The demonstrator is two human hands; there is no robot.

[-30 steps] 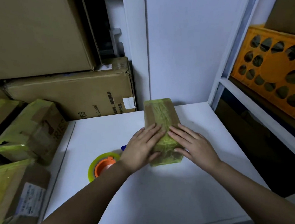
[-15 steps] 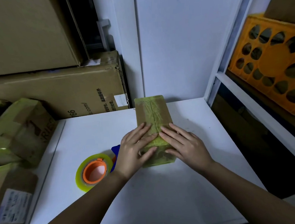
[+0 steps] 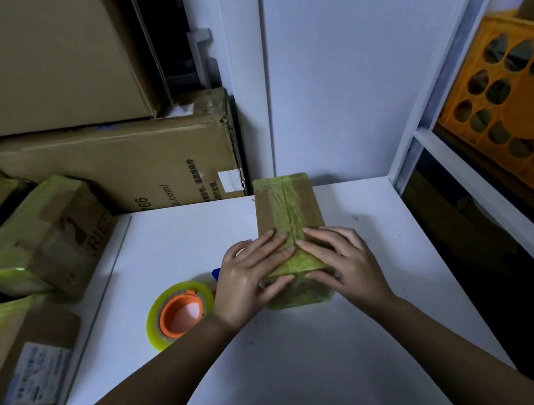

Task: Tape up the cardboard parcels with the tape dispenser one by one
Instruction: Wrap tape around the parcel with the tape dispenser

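Currently, grip: left hand (image 3: 249, 278) and right hand (image 3: 345, 260), fingers flat, press tape onto the parcel (image 3: 287, 213) on the counter (image 3: 305, 360).
Beside grip: tape dispenser (image 3: 180, 313) lies idle, left.
Progress: this parcel looks nearly sealed; taped parcels (image 3: 42, 238) are stacked further left.

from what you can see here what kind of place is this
Probably a stockroom or packing corner: big cardboard cartons stacked at the back, taped parcels piled on the left, and a tape dispenser on the white table.

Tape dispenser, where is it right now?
In the head view the tape dispenser lies on the white table, beside the left hand, left of the taped parcel.
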